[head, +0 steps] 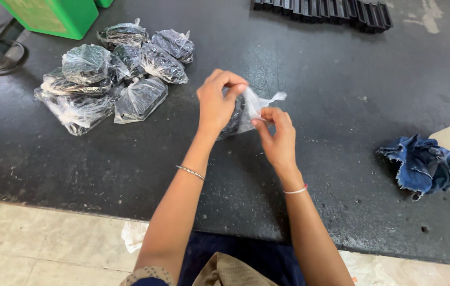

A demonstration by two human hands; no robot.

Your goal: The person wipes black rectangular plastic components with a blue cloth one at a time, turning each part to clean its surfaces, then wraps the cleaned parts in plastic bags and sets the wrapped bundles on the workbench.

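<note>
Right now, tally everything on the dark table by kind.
Filled clear plastic bags in the pile: about 8
Clear plastic bag in the hands: 1
Crumpled blue denim cloth: 1
Row of black parts: 1
Green container: 1
Total: about 12

Clear bag with dark contents pinched between both hands' fingers; pile of similar bags well left of them.

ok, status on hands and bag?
Left hand and right hand both gripping the clear plastic bag, dark contents inside. Pile of filled bags left. Nothing blocking.
</note>
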